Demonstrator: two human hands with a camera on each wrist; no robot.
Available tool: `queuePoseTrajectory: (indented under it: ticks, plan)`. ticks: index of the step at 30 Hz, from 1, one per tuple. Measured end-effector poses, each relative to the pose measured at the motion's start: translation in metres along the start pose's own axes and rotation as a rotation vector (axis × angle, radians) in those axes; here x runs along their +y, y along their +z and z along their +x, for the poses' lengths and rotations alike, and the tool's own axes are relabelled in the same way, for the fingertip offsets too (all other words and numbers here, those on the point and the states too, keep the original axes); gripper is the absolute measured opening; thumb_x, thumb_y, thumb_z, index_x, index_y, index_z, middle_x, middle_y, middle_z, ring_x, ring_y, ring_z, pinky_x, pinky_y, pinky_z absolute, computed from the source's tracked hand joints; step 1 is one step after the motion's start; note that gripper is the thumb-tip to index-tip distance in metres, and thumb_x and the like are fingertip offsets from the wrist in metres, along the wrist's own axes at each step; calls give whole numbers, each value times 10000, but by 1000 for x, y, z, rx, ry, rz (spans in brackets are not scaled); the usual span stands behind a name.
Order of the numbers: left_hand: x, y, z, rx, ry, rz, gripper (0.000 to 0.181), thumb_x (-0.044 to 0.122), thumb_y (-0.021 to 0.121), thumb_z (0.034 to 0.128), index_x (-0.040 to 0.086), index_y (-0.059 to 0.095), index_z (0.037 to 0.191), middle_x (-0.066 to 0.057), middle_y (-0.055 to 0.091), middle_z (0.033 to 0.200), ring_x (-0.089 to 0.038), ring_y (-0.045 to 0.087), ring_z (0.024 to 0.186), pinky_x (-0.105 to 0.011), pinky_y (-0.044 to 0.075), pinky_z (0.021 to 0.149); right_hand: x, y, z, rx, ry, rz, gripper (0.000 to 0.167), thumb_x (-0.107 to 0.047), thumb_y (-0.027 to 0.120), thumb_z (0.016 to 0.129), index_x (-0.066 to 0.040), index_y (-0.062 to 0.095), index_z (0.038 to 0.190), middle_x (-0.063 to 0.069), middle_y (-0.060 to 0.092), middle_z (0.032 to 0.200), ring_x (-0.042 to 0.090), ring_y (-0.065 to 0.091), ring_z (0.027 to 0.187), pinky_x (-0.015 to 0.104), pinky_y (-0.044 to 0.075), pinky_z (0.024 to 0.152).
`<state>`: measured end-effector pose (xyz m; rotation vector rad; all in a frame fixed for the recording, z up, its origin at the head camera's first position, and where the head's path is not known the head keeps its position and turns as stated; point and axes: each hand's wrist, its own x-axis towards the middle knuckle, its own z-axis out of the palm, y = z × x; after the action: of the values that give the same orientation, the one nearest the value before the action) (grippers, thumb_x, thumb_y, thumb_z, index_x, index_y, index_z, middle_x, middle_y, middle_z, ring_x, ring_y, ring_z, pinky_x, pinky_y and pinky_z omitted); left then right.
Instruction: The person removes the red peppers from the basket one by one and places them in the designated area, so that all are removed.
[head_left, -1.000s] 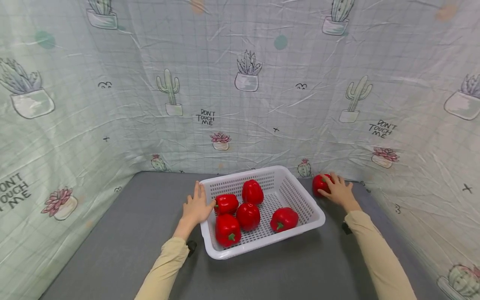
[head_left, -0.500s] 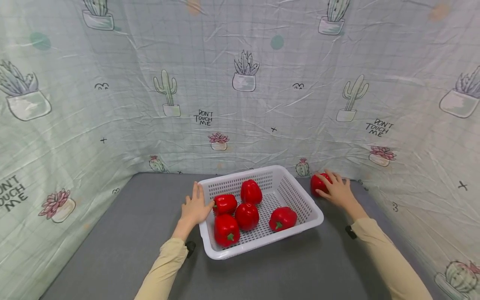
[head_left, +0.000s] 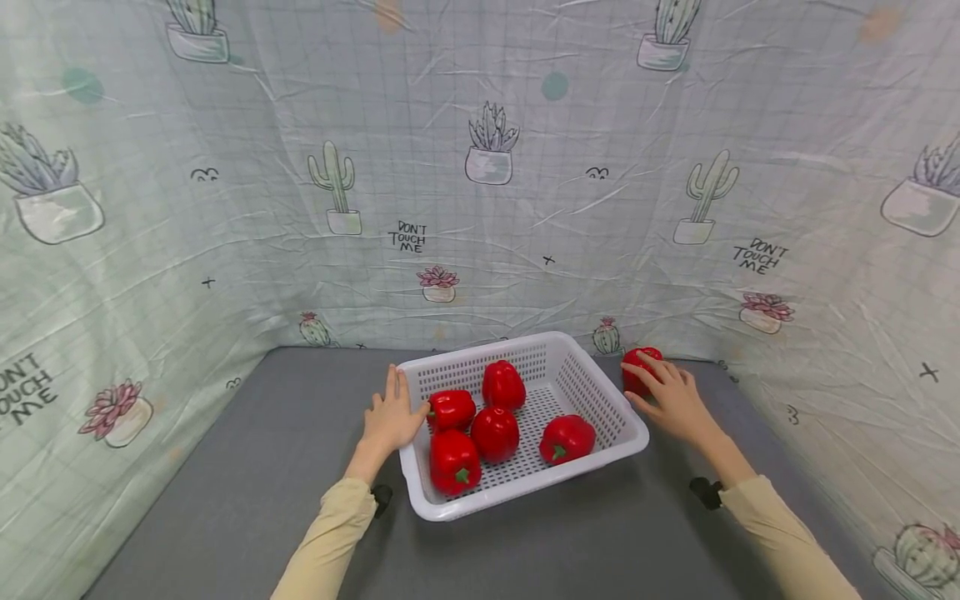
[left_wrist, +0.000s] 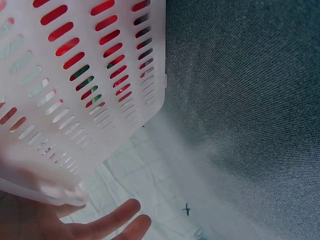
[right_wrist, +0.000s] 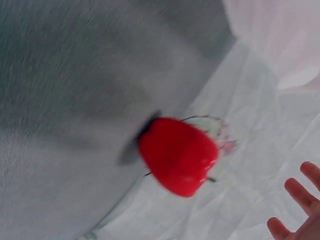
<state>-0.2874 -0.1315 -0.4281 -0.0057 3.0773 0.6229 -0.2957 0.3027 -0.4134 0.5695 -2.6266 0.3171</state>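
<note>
A white plastic basket (head_left: 525, 489) with slotted walls sits on the grey table and holds several red bell peppers (head_left: 453, 461). My left hand (head_left: 388, 422) rests at its left rim, thumb over the edge and the other fingers stretched forward. In the left wrist view those fingers (left_wrist: 112, 220) extend past the rim, outside the slotted wall. A lone red bell pepper (head_left: 634, 377) stands on the table beyond the basket's right end. My right hand (head_left: 678, 406) is near it with fingers spread; the right wrist view shows a gap between the fingers (right_wrist: 300, 195) and this pepper (right_wrist: 177, 155).
A pale sheet printed with cacti (head_left: 491, 250) hangs behind the table and along both sides. The far pepper stands close to the foot of this sheet. Grey table surface (head_left: 247, 483) extends left of the basket and in front of it.
My right hand has drawn back a little from the lone pepper, toward me, uncovering more of it. The left hand and the basket stay in place.
</note>
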Motion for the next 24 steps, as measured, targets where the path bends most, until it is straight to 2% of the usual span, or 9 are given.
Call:
queuePoseTrajectory:
  ticks: [9, 16, 24]
  plan:
    - [1, -1, -1, 9, 5, 1, 791, 428, 419, 887, -28, 55, 1421, -171, -37, 1503, -539, 283, 1196, -655, 276, 900, -33, -3, -14, 48, -102, 37, 502, -226, 704, 728, -120, 556, 1195, 173, 430, 1315, 359, 397, 1148, 608, 253, 896]
    - [0, 1, 0, 4, -2, -3, 791, 428, 421, 887, -22, 51, 1422, -162, -42, 1505, -540, 272, 1207, -654, 268, 913, -51, 0, -19, 10, -133, 50, 535, -277, 711, 716, -155, 550, 1212, 156, 422, 1327, 320, 382, 1166, 579, 251, 912]
    - [0, 1, 0, 11, 8, 9, 785, 427, 414, 889, -30, 61, 1420, -173, -33, 1502, -550, 261, 1205, -661, 261, 914, -69, 7, -17, 13, -191, 54, 507, -260, 743, 687, -149, 589, 1157, 160, 438, 1319, 302, 396, 1167, 557, 266, 917]
